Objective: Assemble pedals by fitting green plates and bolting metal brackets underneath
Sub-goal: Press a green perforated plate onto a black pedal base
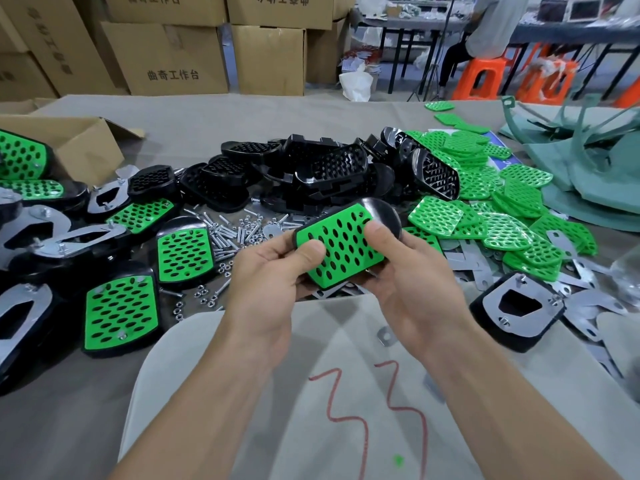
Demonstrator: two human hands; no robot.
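Above the grey cloth surface (194,116), left hand (270,271) and right hand (419,271) are gripping the black plastic pedal shell (384,211), fingers clamped round its edges — thumbs pressing its green perforated plate (341,247); likely light, stiff, best held by rims.

Green-plated black pedal (341,245), tilted, midair

- the black pedal (388,213) held in both hands shows only a rim and one rounded end; the green plate (341,249) covers the rest, and its underside faces away.
- fingers of the left hand (273,271) and right hand (412,275) curl out of sight behind it.
- finished pedals (20,157) far left of the left hand are cut by the picture's edge.
- metal brackets (460,259) right of the right hand lie half buried under loose plates (519,237).
- a seated person (485,29) far beyond the hands is blurred and cut off at the top.
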